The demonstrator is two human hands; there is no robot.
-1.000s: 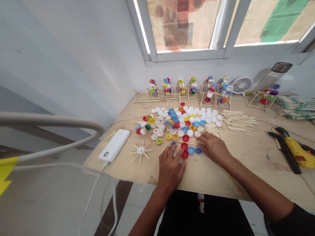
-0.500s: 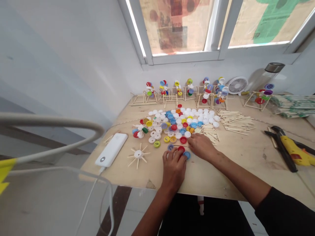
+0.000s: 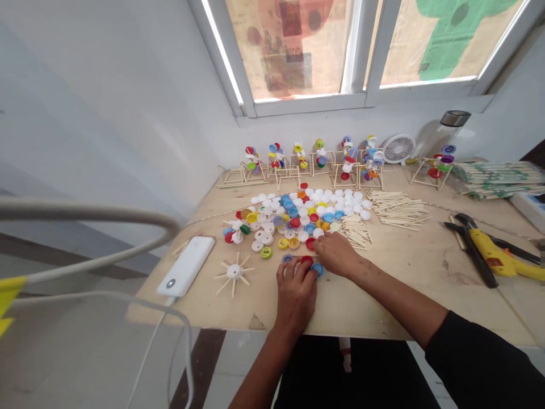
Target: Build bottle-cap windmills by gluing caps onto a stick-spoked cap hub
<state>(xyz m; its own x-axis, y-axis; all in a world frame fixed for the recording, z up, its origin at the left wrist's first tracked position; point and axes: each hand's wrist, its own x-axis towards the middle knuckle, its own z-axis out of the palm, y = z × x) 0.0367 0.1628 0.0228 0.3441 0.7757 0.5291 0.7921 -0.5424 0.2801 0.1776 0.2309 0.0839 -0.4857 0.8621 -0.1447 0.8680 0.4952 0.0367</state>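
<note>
My left hand [image 3: 296,292] is low over the front of the table, fingers bent down onto a red bottle cap [image 3: 306,260] and the edge of a blue bottle cap [image 3: 317,270]. A purple cap [image 3: 288,258] lies by its fingertips. My right hand [image 3: 338,253] is closed, its fingertips at the right edge of another red cap [image 3: 310,243], partly hiding it. Between the hands a thin wooden stick [image 3: 311,254] shows in part. To the left lies a white cap with sticks radiating from it [image 3: 233,271].
Loose caps [image 3: 267,227] are spread behind my hands, with piles of short sticks [image 3: 395,209] on the right. Stick frames with cap wheels [image 3: 300,162] line the wall. A power bank [image 3: 187,267] lies left, a yellow glue gun [image 3: 489,253] right, a small fan [image 3: 399,149] behind.
My right hand has shifted slightly left and away from me, onto the edge of the red cap. The left hand stays over its caps. The whole view has turned slightly right.
</note>
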